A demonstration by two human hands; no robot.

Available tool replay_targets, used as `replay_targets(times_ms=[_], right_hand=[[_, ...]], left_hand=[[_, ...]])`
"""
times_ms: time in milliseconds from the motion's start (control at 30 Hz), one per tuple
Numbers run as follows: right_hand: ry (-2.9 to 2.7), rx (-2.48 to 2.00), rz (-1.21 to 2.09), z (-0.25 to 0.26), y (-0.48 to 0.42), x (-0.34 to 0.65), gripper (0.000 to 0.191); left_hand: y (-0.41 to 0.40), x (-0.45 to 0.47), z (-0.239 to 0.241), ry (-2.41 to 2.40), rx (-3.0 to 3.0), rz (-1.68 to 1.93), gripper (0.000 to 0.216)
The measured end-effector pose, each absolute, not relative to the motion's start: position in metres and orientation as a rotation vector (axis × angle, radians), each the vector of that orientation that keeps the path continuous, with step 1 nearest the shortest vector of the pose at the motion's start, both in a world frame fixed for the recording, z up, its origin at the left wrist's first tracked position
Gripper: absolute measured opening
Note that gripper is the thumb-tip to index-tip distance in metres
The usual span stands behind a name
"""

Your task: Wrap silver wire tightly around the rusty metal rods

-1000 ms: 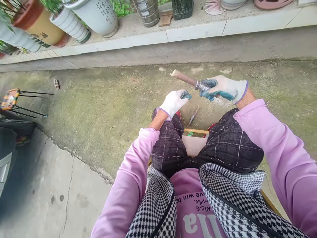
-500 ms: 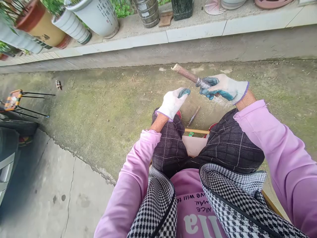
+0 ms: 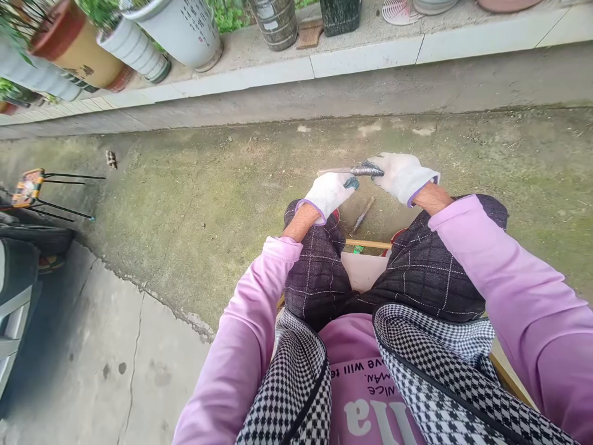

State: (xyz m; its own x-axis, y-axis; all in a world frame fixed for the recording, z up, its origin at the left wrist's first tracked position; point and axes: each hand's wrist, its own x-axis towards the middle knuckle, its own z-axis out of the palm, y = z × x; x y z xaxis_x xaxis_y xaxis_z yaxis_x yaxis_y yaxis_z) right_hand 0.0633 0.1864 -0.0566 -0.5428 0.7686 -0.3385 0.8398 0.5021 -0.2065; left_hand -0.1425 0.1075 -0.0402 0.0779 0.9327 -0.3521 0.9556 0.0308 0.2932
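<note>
Glazed white, the biggest pot on the ledge carries black lettering. Beside it stand a ribbed white pot and an ochre pot with a red rim. Green leaves show above these three, though I cannot see the soil. Further along are a banded grey cylinder and a dark green container, their contents out of my view.

Below the ledge lies rough concrete ground, stained green with moss, cracked where it meets a smoother slab at lower left. A small stool lies tipped on its side at the far left. A short stick rests on the ground between the person's knees.

Both hands wear white gloves with teal coating. The right hand is closed around one end of a thin rod, which lies nearly level above the knees and points left, with a wound metal wrap just outside the fist. The left hand sits just beneath the rod, fingers curled in and fingertips pressed together. I cannot tell whether it touches the rod or pinches anything.
</note>
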Motion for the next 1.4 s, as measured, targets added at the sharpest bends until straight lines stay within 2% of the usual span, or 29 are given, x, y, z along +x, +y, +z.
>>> replay_targets(times_ms=[133,233,300,467,633,700,767,900,1000,1067,1167,1400], right_hand=[[2.429,1.269,-0.499,-0.051,0.184,0.064,0.052],[2.357,1.124,-0.580,-0.050,0.187,0.073,0.039],[2.326,1.039,-0.759,-0.050,0.190,0.084,0.031],[2.234,1.018,-1.414,-0.044,0.199,0.106,0.026],[2.264,1.358,-1.967,-0.042,0.202,0.105,0.045],[2.285,1.534,-2.084,-0.048,0.205,0.099,0.047],[2.359,1.655,-1.991,-0.055,0.211,0.094,0.041],[2.511,1.663,-1.380,-0.065,0.225,0.086,0.025],[2.459,1.538,-0.897,-0.069,0.227,0.085,0.017],[2.388,1.381,-0.696,-0.070,0.223,0.088,0.018],[2.316,1.189,-0.777,-0.068,0.218,0.101,0.021],[2.266,1.047,-1.534,-0.039,0.210,0.118,0.048]], left_hand=[[0.111,-0.151,-0.048,1.850,1.860,-0.024,0.037],[0.114,-0.160,-0.056,1.837,1.777,0.095,0.027],[0.117,-0.165,-0.062,1.815,1.694,0.228,0.023],[0.124,-0.167,-0.071,1.700,1.434,0.494,0.012],[0.120,-0.154,-0.060,1.617,1.155,0.597,0.012],[0.116,-0.148,-0.054,1.582,1.127,0.582,0.013],[0.113,-0.142,-0.049,1.564,1.147,0.525,0.018],[0.111,-0.139,-0.045,1.543,1.220,0.386,0.026],[0.112,-0.146,-0.049,1.608,1.251,0.405,0.020],[0.114,-0.155,-0.055,1.662,1.260,0.475,0.015],[0.118,-0.169,-0.062,1.691,1.250,0.558,0.010],[0.121,-0.172,-0.065,1.577,1.262,0.622,0.010]])
